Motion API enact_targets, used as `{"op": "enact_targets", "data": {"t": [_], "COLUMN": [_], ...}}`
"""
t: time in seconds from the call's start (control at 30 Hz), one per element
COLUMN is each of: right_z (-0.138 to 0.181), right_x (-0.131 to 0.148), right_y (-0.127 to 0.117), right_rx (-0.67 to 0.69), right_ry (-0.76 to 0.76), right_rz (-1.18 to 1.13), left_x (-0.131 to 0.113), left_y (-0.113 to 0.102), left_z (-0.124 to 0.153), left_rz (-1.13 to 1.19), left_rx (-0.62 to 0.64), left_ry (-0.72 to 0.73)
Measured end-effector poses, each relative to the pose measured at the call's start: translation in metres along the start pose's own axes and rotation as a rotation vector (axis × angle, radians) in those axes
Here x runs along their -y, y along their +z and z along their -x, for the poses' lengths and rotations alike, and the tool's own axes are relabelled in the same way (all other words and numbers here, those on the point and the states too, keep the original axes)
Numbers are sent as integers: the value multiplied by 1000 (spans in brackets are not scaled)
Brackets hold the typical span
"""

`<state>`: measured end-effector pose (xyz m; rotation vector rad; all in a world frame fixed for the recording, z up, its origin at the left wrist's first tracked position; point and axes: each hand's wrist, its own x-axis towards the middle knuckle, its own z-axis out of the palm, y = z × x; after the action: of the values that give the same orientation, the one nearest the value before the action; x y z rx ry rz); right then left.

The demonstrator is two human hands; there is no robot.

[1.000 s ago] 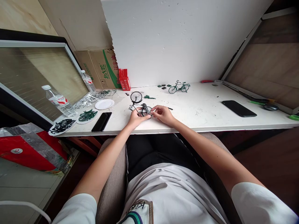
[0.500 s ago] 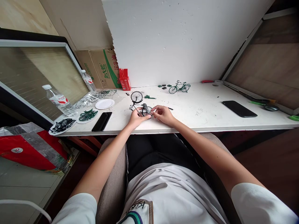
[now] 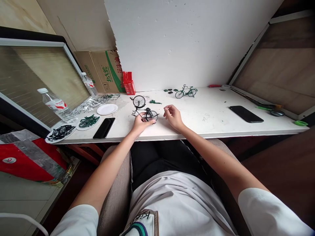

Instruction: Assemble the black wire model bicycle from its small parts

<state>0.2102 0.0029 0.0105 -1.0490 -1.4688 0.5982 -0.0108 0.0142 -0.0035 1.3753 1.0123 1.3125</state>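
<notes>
A small black model bicycle (image 3: 151, 114) is in my left hand (image 3: 141, 125), whose thumb and fingers grip it low by its near wheel, just above the table. The bicycle's other wheel (image 3: 139, 101) points away from me. My right hand (image 3: 173, 116) is a short way to the right, apart from the bicycle, its fingers curled in toward the thumb. Whether a small piece sits in those fingertips is hidden. Beyond the hands lies a green plastic part (image 3: 155, 102). Farther back stands a green model bicycle (image 3: 186, 92).
Plates of black parts (image 3: 61, 131) and green parts (image 3: 89, 121) lie left, near a phone (image 3: 104, 128), a white plate (image 3: 107, 109) and water bottles (image 3: 57, 105). A red box (image 3: 129, 83) stands at the back. Another phone (image 3: 246, 114) lies right.
My right hand has drawn away from the black bicycle to the right. My left hand still holds the bicycle. The whole view has shifted slightly.
</notes>
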Motion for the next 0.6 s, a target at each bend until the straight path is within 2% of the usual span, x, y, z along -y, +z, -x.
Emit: {"op": "enact_targets", "data": {"t": [0.1,0.17,0.23,0.3,0.37,0.43,0.47,0.53,0.6], "right_z": [-10,-22,-37,-55,-74,-91,-97,-106,-110], "right_x": [-1,5,14,25,33,34,31,21,6], "right_y": [-5,-10,-17,-24,-28,-28,-26,-18,-10], "right_rx": [-90,-40,68,78,62,95,140,304,443], "right_ry": [70,229,365,287,156,50,4,-61,-42], "right_rz": [54,-44,-247,-429,-425,-235,-70,349,736], "left_x": [-3,-4,-5,-6,-6,-6,-6,-6,-5], "left_y": [0,0,-1,-1,-2,-3,-3,-3,-3], "left_z": [1,1,1,1,0,-1,-1,-1,-2], "left_rz": [29,59,102,142,166,191,203,216,215], "left_rx": [-44,-78,-113,-151,-186,-202,-203,-198,-191], "left_ry": [21,43,45,37,39,42,41,38,40]}}
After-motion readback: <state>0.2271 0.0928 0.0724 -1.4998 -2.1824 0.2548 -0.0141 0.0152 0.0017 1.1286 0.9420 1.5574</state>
